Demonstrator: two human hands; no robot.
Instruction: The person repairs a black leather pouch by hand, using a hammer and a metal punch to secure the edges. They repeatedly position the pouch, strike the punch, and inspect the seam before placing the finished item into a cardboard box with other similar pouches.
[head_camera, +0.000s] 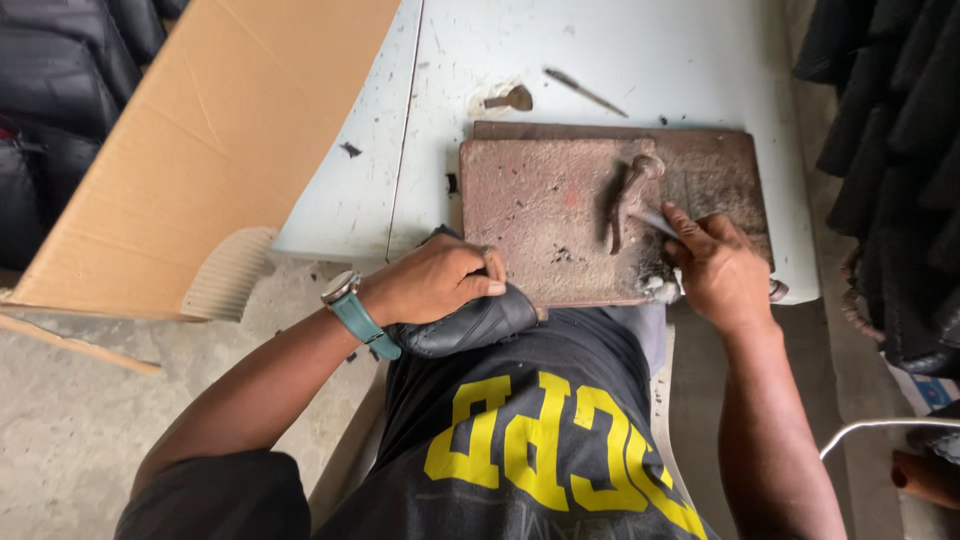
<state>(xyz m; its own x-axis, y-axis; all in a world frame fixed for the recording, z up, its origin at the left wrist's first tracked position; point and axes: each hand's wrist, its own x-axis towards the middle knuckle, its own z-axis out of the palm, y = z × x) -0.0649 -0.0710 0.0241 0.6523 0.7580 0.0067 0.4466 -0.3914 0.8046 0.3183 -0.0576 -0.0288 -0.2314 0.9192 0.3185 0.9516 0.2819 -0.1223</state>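
Observation:
My left hand (440, 280) grips a black leather piece (470, 322) held against the near edge of a worn reddish-brown work board (530, 205). A watch with a teal strap is on that wrist. My right hand (715, 265) rests on the board's near right part, fingers pinched on a thin metal tool (655, 222) whose tip points left. Just beside that tip lies a dark, rusty hammer-like tool (625, 200) flat on the board.
The board sits on a scuffed white table (640, 60). A small metal piece (512, 98) and a thin rod (585, 92) lie behind it. A large cardboard sheet (220, 130) leans at the left. Dark leather items (890, 150) hang at the right.

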